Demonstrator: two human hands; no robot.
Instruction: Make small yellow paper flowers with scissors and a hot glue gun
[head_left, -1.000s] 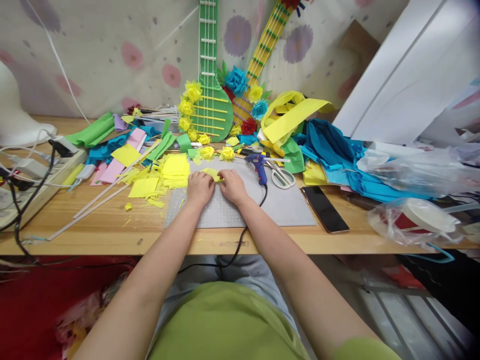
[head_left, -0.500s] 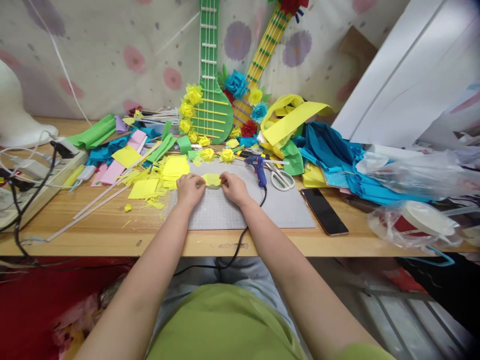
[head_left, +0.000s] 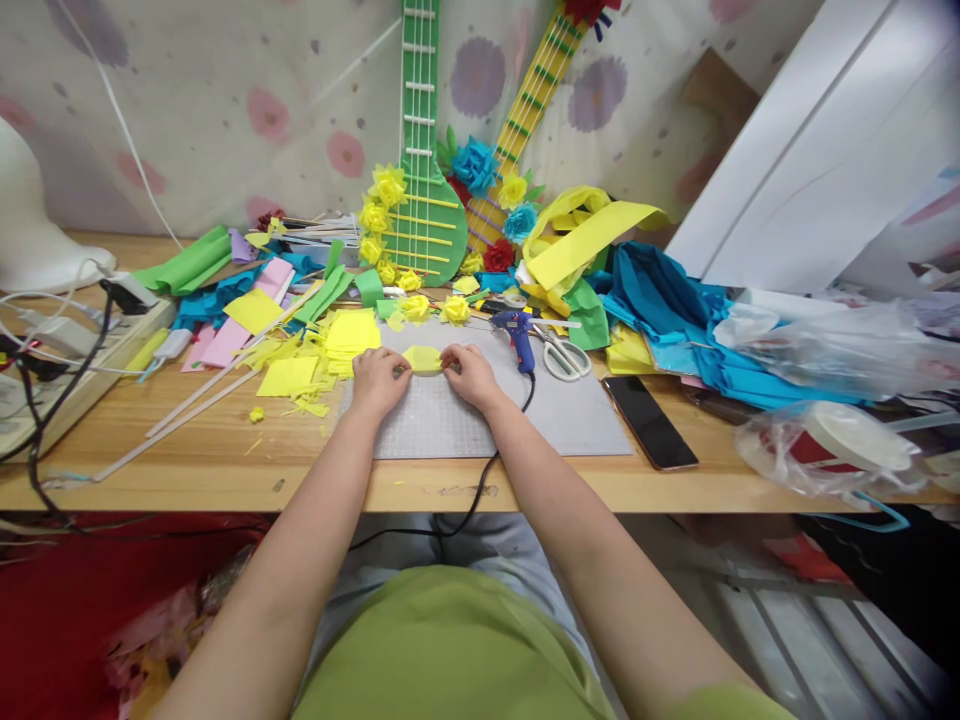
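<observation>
A small piece of yellow crepe paper (head_left: 424, 359) is stretched level between my two hands, over the grey cutting mat (head_left: 427, 430). My left hand (head_left: 381, 380) pinches its left end, and my right hand (head_left: 469, 374) pinches the right end. Left of my left hand lies a stack of yellow paper squares (head_left: 351, 332) with loose scraps around it. Yellow paper flowers (head_left: 454, 310) sit just beyond the mat. To the right of my right hand rest a blue glue gun (head_left: 519, 345) and white-handled scissors (head_left: 564, 358).
A green paper guitar (head_left: 427, 220) and a yellow one (head_left: 536, 95) lean at the back. Blue crepe paper (head_left: 660, 300) is heaped at right, near a phone (head_left: 649, 422). The glue gun's black cord (head_left: 484, 485) crosses the table edge. A power strip (head_left: 90, 370) lies at left.
Both hands stay in nearly the same place, still gripping the yellow paper. Its outline looks slightly different, a little fuller in the middle.
</observation>
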